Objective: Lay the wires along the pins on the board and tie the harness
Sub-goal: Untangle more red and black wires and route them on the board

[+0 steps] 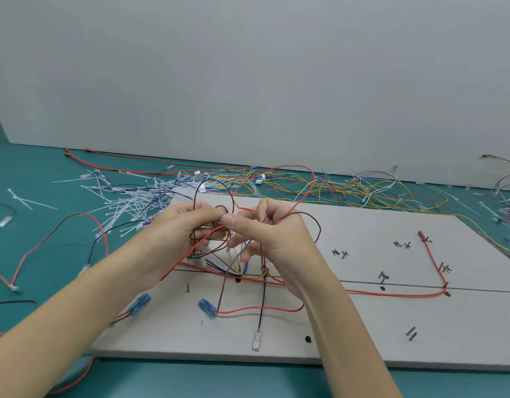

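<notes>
Hands (228, 234) — tangled wires (219, 239) between

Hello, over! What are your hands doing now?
Both hands, left and right, gripping tangled wires above board. One red wire laid. Untied.

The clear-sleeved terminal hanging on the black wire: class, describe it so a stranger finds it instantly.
Start at the grey board and look along its near edge, below the right hand. A black wire drops straight to the clear-sleeved terminal; the nearby connectors are blue.
</notes>
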Demonstrator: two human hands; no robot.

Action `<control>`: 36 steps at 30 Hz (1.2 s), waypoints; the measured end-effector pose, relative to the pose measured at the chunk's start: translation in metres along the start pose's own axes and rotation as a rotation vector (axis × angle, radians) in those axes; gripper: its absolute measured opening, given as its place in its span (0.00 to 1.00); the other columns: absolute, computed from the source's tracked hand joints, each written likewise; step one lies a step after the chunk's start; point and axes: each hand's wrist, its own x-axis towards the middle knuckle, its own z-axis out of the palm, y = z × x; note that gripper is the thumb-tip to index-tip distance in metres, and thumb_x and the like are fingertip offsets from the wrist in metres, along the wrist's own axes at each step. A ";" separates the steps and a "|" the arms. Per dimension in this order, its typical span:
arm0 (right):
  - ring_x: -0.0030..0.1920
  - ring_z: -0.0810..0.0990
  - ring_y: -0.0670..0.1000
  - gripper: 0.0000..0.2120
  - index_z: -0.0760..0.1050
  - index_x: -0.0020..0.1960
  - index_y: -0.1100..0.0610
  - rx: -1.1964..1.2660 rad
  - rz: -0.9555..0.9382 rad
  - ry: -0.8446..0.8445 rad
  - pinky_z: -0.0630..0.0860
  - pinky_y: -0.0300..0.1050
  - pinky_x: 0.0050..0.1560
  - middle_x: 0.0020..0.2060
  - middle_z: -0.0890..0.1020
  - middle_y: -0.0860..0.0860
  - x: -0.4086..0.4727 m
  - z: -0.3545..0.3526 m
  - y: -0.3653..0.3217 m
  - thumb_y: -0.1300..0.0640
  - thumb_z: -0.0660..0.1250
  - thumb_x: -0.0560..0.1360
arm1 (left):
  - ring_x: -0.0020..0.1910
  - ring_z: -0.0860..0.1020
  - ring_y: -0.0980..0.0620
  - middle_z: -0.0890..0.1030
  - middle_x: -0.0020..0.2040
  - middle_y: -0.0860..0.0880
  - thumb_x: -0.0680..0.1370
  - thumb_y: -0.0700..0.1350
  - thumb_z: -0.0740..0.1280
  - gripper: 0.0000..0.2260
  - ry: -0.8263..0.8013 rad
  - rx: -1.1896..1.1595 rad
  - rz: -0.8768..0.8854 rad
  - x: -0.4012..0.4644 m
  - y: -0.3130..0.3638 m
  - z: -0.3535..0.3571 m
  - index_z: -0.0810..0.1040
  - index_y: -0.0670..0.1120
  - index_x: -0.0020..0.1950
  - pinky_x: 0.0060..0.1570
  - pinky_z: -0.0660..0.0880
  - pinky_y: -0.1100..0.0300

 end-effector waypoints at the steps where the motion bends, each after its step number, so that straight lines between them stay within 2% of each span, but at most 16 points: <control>1: 0.29 0.80 0.53 0.21 0.60 0.34 0.56 -0.022 -0.020 0.006 0.71 0.37 0.22 0.32 0.79 0.53 0.000 0.001 0.001 0.71 0.71 0.71 | 0.37 0.80 0.54 0.81 0.40 0.45 0.65 0.51 0.72 0.10 0.009 -0.004 0.004 0.000 0.000 0.000 0.76 0.46 0.39 0.31 0.69 0.65; 4: 0.29 0.79 0.52 0.21 0.61 0.33 0.57 -0.057 -0.063 0.041 0.71 0.37 0.22 0.31 0.78 0.54 0.001 0.005 0.002 0.73 0.69 0.72 | 0.35 0.80 0.54 0.78 0.38 0.45 0.62 0.51 0.75 0.10 0.013 0.007 0.014 0.000 0.001 -0.002 0.78 0.49 0.34 0.28 0.71 0.66; 6: 0.28 0.79 0.51 0.21 0.60 0.33 0.57 -0.074 -0.087 0.078 0.72 0.38 0.22 0.29 0.77 0.54 0.001 0.006 0.003 0.74 0.68 0.72 | 0.36 0.80 0.54 0.81 0.36 0.48 0.59 0.49 0.77 0.08 0.006 0.061 0.042 0.001 0.003 -0.004 0.81 0.49 0.32 0.31 0.71 0.62; 8: 0.28 0.79 0.50 0.21 0.60 0.33 0.57 -0.079 -0.101 0.112 0.73 0.38 0.22 0.27 0.76 0.53 0.002 0.006 0.003 0.75 0.66 0.73 | 0.35 0.80 0.56 0.83 0.36 0.49 0.57 0.50 0.72 0.08 0.004 0.099 0.091 0.002 0.002 -0.006 0.82 0.50 0.33 0.35 0.69 0.58; 11: 0.29 0.79 0.51 0.20 0.60 0.33 0.57 -0.064 -0.086 0.126 0.74 0.39 0.23 0.27 0.76 0.53 0.002 0.004 0.002 0.75 0.66 0.73 | 0.35 0.80 0.58 0.84 0.38 0.50 0.55 0.52 0.73 0.12 0.011 0.117 0.133 0.003 -0.001 -0.007 0.84 0.50 0.36 0.35 0.69 0.60; 13: 0.29 0.79 0.51 0.20 0.61 0.33 0.57 -0.051 -0.076 0.142 0.74 0.39 0.23 0.29 0.76 0.54 0.002 0.005 0.003 0.74 0.66 0.73 | 0.37 0.80 0.59 0.84 0.39 0.50 0.56 0.52 0.75 0.14 0.017 0.130 0.156 0.004 -0.003 -0.008 0.85 0.51 0.40 0.35 0.70 0.65; 17: 0.28 0.79 0.51 0.20 0.61 0.33 0.57 -0.001 -0.083 0.178 0.73 0.39 0.21 0.29 0.78 0.51 0.003 0.005 0.004 0.73 0.67 0.73 | 0.39 0.81 0.58 0.86 0.42 0.49 0.58 0.47 0.81 0.15 0.038 0.134 0.198 0.004 -0.004 -0.007 0.86 0.50 0.43 0.41 0.72 0.62; 19: 0.27 0.79 0.50 0.19 0.61 0.33 0.57 0.004 -0.096 0.201 0.73 0.38 0.21 0.27 0.78 0.50 0.003 0.005 0.004 0.74 0.66 0.73 | 0.40 0.82 0.59 0.86 0.43 0.49 0.58 0.51 0.79 0.15 0.038 0.136 0.238 0.001 -0.004 -0.003 0.86 0.50 0.43 0.40 0.74 0.67; 21: 0.26 0.79 0.50 0.19 0.61 0.33 0.58 -0.009 -0.112 0.227 0.73 0.38 0.21 0.27 0.78 0.51 0.004 0.005 0.005 0.75 0.65 0.72 | 0.39 0.83 0.59 0.86 0.41 0.49 0.61 0.49 0.77 0.12 0.048 0.145 0.290 -0.002 -0.003 0.001 0.86 0.48 0.43 0.38 0.75 0.71; 26: 0.26 0.78 0.49 0.19 0.61 0.33 0.58 -0.020 -0.106 0.240 0.72 0.38 0.21 0.26 0.78 0.52 0.003 0.006 0.007 0.76 0.65 0.71 | 0.34 0.80 0.61 0.85 0.37 0.54 0.69 0.46 0.76 0.02 0.177 0.452 0.472 -0.009 -0.002 0.006 0.85 0.53 0.39 0.35 0.75 0.67; 30: 0.27 0.79 0.49 0.19 0.62 0.33 0.58 -0.026 -0.096 0.254 0.74 0.39 0.22 0.27 0.77 0.56 0.004 0.005 0.008 0.76 0.65 0.71 | 0.39 0.81 0.64 0.83 0.38 0.60 0.71 0.42 0.76 0.05 0.237 0.577 0.636 -0.014 -0.005 0.012 0.83 0.52 0.41 0.39 0.70 0.75; 32: 0.27 0.80 0.49 0.19 0.62 0.33 0.58 -0.033 -0.084 0.264 0.75 0.39 0.23 0.28 0.78 0.58 0.004 0.005 0.008 0.75 0.67 0.71 | 0.41 0.81 0.62 0.83 0.39 0.60 0.71 0.43 0.76 0.06 0.258 0.595 0.678 -0.016 -0.006 0.014 0.82 0.53 0.42 0.41 0.71 0.73; 34: 0.26 0.80 0.49 0.19 0.62 0.34 0.58 -0.053 -0.072 0.273 0.75 0.39 0.23 0.31 0.78 0.61 0.004 0.005 0.009 0.74 0.68 0.71 | 0.43 0.80 0.58 0.83 0.39 0.60 0.71 0.44 0.75 0.06 0.266 0.666 0.718 -0.016 -0.005 0.013 0.82 0.55 0.41 0.44 0.73 0.66; 36: 0.26 0.79 0.50 0.20 0.61 0.34 0.58 -0.071 -0.059 0.283 0.74 0.38 0.23 0.32 0.78 0.62 0.004 0.004 0.009 0.74 0.69 0.71 | 0.43 0.79 0.57 0.83 0.40 0.60 0.72 0.44 0.75 0.06 0.264 0.687 0.718 -0.015 -0.003 0.011 0.82 0.55 0.41 0.44 0.72 0.65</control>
